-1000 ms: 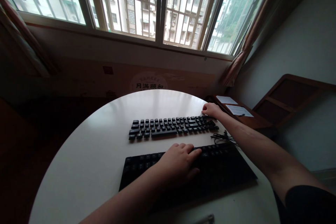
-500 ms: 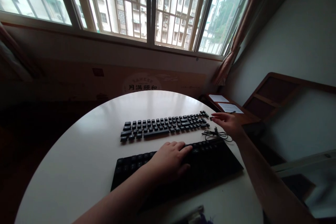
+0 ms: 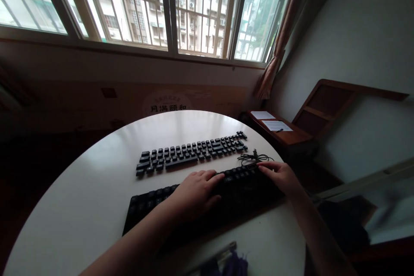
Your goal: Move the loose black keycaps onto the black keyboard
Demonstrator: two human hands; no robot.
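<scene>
Two hands of ours are at the black keyboard point(image 3: 233, 207), which lies on the round white table point(image 3: 80, 189). Our left hand point(image 3: 200, 192) rests over its middle, fingers loosely spread. Our right hand point(image 3: 280, 174) reaches its far right corner, fingertips close together; we cannot tell whether they pinch anything. Rows of loose keycaps point(image 3: 190, 153) lie beyond, near a bundled cable point(image 3: 254, 156).

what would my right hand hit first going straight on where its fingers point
Your right hand would probably meet the small black plastic keys on the long black keyboard, though depth is unclear.
</scene>
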